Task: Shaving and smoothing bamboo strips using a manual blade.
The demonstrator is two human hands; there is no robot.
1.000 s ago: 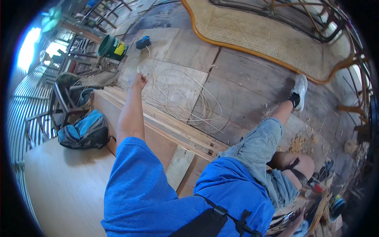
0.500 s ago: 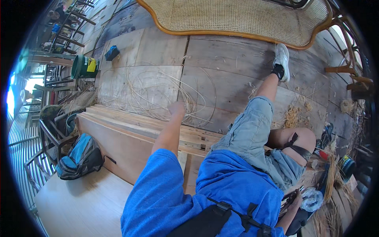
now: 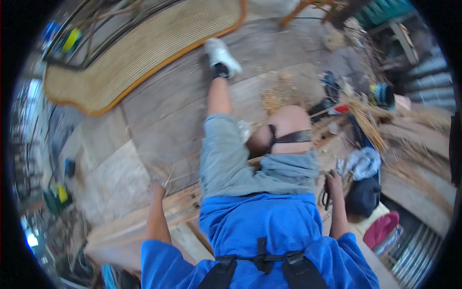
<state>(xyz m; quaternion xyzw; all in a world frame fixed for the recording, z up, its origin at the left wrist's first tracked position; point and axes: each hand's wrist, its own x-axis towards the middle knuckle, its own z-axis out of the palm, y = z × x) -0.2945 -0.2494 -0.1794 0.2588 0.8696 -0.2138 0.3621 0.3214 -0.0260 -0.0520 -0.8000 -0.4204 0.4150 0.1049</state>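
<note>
Pale and thin, a strand [image 3: 170, 175] sticks up from the left hand [image 3: 158, 190], whose fingers look curled shut around it; blur hides the exact grip. This hand is low at the left, by the wooden planks [image 3: 139, 222] and over the floor [image 3: 120, 168]. The right hand [image 3: 333, 182] is at the right, beside the grey-green shorts [image 3: 231, 156], its fingers bent closed around a dark tool [image 3: 327, 199] too smeared to identify.

Just right of that hand lie a clear plastic bag [image 3: 363, 161] and a rounded black thing [image 3: 364, 196], with a pink thing [image 3: 381, 230] nearer the lower edge. Above the bag is a bundle of straw-coloured fibres [image 3: 369, 129]. Yellowish shavings [image 3: 272, 99] are strewn past the bent knee [image 3: 291, 120], which has a black strap [image 3: 293, 137] around it. The other leg stretches forward, its white shoe [image 3: 222, 54] near a wood-rimmed cane panel [image 3: 159, 48]. A green bucket [image 3: 57, 200] is far left.
</note>
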